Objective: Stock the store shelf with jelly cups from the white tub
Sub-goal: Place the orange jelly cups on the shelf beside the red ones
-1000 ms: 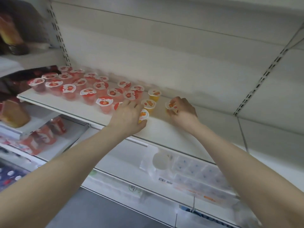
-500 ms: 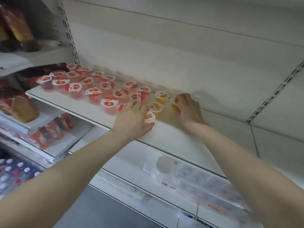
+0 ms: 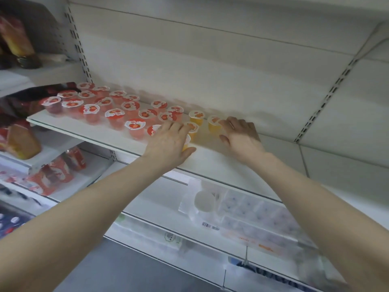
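Several red-lidded jelly cups stand in rows on the left part of the white shelf. To their right stand orange jelly cups, one at the back and one in front of it. My left hand grips another orange jelly cup near the shelf's front edge, thumb under its right side, and the hand hides most of it. My right hand lies on the shelf with straight fingertips touching the rightmost orange cup, thumb apart from it. The white tub is out of view.
The shelf's right half is bare up to the back panel. A lower shelf holds clear plastic packs with a barcode label. Red and orange snack packages fill the shelves at left. Slotted uprights run up the back wall.
My right hand has let go of the rightmost orange cup, which now stands on the shelf with only my fingertips at it. My left hand stays on its cup at the front edge.
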### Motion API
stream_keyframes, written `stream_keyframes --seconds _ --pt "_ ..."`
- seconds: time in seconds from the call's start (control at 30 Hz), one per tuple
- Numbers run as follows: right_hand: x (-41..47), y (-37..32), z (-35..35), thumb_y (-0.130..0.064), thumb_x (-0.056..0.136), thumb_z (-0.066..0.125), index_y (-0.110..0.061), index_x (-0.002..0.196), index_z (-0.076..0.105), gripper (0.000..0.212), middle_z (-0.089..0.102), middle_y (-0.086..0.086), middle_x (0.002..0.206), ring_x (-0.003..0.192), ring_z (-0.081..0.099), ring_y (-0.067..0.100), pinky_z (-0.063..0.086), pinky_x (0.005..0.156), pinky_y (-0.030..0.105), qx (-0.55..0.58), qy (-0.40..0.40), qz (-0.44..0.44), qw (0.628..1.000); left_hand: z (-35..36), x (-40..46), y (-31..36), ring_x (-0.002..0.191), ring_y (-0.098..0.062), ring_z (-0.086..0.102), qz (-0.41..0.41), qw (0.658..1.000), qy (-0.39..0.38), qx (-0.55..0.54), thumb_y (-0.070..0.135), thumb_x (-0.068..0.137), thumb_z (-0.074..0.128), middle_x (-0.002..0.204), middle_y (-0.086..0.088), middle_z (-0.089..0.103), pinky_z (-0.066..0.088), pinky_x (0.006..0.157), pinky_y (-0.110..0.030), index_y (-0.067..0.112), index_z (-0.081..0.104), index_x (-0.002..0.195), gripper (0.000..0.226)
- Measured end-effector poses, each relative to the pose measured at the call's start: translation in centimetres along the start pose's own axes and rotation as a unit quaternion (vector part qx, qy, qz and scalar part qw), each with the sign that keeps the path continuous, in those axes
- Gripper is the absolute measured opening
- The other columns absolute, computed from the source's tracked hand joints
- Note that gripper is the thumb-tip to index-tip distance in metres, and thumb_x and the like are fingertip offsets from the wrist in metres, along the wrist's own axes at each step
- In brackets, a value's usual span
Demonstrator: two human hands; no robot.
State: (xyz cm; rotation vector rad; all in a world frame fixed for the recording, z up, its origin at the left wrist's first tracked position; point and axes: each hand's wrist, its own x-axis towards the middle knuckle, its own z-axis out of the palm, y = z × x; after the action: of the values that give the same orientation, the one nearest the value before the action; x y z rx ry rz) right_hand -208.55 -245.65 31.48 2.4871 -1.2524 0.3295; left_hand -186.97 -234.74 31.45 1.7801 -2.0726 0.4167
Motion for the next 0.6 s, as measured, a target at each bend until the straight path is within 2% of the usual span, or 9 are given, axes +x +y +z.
stream_keyframes --seconds 0.17,0.37,0.6 --pt "-6.2 -0.7 -2.8 -0.038 0.087 0.039 -0.010 0.126 0.058 0.051 0.061 0.014 0.116 0.093 0.059 0.035 0.044 0.079 0.042 -0.024 0.025 0.001 0.999 -1.4 -2.2 2.6 0.107 -0.035 0.053 0.043 0.999 0.018 -0.010 0.043 0.080 0.067 0.113 -0.013 0.061 0.046 0.088 -0.042 0.006 0.059 0.119 0.054" --pt "-16.5 -1.2 -6.2 -0.037 0.088 0.042 -0.009 0.122 0.060 0.048 0.062 0.014 0.117 0.095 0.061 0.035 0.045 0.080 0.041 -0.051 0.037 0.033 0.997 -3.0 -6.7 7.7 0.101 -0.035 0.054 0.106 0.993 0.025 -0.051 0.039 0.083 0.065 0.107 -0.012 0.062 0.047 0.083 -0.042 0.006 0.059 0.118 0.048" --pt "-30.4 -0.2 -10.3 -0.037 0.090 0.042 -0.011 0.125 0.057 0.046 0.060 0.010 0.119 0.097 0.059 0.034 0.041 0.081 0.042 -0.098 0.007 0.104 0.990 -4.1 -11.2 16.3 0.111 -0.033 0.051 0.190 0.974 0.006 -0.119 0.037 0.087 0.064 0.117 -0.011 0.060 0.045 0.091 -0.040 0.008 0.056 0.125 0.049"
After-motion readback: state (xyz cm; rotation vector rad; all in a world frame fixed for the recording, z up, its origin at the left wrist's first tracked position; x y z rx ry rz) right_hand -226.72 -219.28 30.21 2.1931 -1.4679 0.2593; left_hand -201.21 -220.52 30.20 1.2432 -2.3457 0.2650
